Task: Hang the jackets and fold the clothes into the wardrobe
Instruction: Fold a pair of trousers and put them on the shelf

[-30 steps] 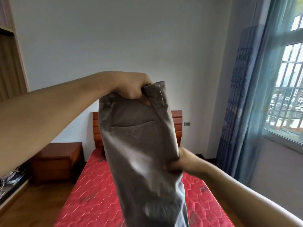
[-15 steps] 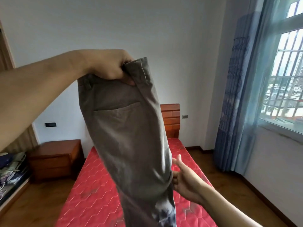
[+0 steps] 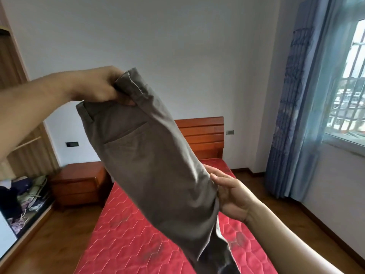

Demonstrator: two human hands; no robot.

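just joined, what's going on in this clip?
A person holds a pair of grey-brown trousers up in the air over a bed with a red mattress. The left hand grips the waistband at the top; the right hand lies flat and open against the trousers' side lower down. The trousers are not yet folded small or put away. A heap of other clothes lies at the far left.

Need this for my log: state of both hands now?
Left hand: grips the trousers at their top.
Right hand: open, straight fingers touching the trousers.
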